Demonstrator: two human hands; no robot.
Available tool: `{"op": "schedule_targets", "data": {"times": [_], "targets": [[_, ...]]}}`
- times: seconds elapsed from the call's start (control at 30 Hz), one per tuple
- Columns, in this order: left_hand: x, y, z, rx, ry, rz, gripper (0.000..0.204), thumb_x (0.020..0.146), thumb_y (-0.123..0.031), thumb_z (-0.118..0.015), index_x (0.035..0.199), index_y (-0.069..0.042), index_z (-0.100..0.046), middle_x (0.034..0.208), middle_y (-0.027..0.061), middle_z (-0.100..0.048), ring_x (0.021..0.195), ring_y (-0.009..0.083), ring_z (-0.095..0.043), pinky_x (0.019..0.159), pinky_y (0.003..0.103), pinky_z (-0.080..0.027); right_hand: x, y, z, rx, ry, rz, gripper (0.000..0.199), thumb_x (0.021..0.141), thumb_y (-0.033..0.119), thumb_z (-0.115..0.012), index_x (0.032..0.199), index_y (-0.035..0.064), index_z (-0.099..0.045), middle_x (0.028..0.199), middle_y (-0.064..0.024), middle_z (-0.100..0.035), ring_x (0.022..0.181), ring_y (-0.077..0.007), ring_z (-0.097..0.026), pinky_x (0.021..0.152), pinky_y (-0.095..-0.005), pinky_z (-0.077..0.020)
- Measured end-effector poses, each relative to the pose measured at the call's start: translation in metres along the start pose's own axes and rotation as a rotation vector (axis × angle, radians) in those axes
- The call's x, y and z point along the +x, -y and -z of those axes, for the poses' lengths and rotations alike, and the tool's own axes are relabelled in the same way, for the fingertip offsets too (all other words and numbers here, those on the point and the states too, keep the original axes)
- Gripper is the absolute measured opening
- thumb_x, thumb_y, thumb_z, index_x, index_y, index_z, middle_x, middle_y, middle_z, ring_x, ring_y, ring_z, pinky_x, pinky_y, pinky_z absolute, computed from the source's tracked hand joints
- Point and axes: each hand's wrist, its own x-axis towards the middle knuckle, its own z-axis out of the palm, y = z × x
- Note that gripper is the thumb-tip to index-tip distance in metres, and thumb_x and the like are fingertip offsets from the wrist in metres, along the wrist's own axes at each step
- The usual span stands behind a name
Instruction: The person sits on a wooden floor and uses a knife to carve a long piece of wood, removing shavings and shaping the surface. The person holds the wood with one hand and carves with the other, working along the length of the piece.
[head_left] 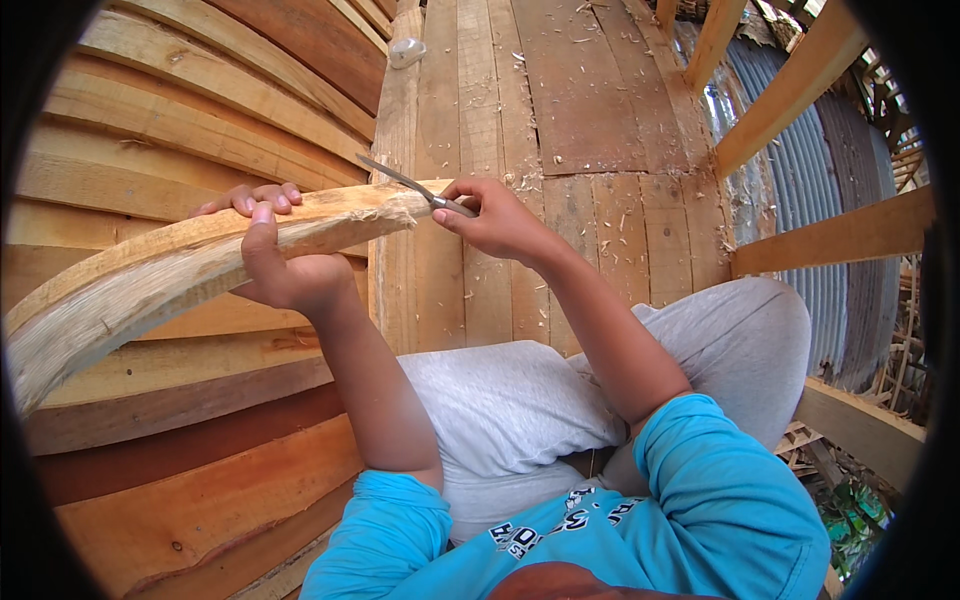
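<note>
A long, pale piece of wood point(190, 257) with rough, splintered edges runs from the left rim toward the middle. My left hand point(290, 265) grips it from below, thumb on the near side and fingertips showing over the far side. Closed around the handle of a knife point(398, 178), my right hand point(490, 218) is at the wood's right end. The knife's narrow, dark blade points up and to the left, crossing above the far edge of that end. Whether the blade touches the wood I cannot tell.
Overlapping boards point(110, 190) form a wall on the left. Wood shavings lie scattered over the plank floor point(590, 100), and a small clear plastic object point(406, 53) sits at its far left. A wooden railing point(840, 245) and corrugated metal sheets point(800, 130) border the right side.
</note>
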Motion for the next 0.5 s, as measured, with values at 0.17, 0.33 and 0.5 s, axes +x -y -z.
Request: {"op": "schedule_targets", "data": {"times": [0.17,0.33,0.5], "targets": [[-0.001,0.0,-0.003,0.016,-0.009,0.007,0.048,0.07,-0.003,-0.055,0.117,-0.003,-0.042,0.082,0.007,-0.045,0.069,0.0164,-0.047,0.067,0.033,-0.047,0.006,-0.03,-0.007,-0.325,-0.205,-0.285,0.066,0.103,0.043,-0.029,0.085,-0.0081,-0.067,0.085,-0.0303,-0.067,0.083,-0.0448,-0.065,0.08,-0.0522,-0.05],[-0.002,-0.001,0.0,0.02,0.039,-0.016,0.05,0.07,-0.003,-0.056,0.119,-0.003,-0.042,0.082,0.0078,-0.045,0.069,0.0164,-0.047,0.067,0.033,-0.046,-0.016,0.033,-0.028,-0.36,-0.177,-0.23,0.065,0.102,0.037,-0.028,0.078,-0.008,-0.067,0.082,-0.0322,-0.066,0.086,-0.0498,-0.064,0.085,-0.055,-0.0486],[-0.008,-0.003,-0.01,0.021,-0.004,-0.033,0.052,0.07,-0.001,-0.056,0.12,-0.003,-0.041,0.082,0.0088,-0.046,0.068,0.0164,-0.047,0.066,0.033,-0.047,0.003,-0.05,-0.005,-0.248,-0.34,-0.33,0.059,0.098,0.033,-0.03,0.08,-0.0087,-0.067,0.083,-0.0334,-0.066,0.091,-0.0501,-0.064,0.089,-0.0539,-0.0481]]}}
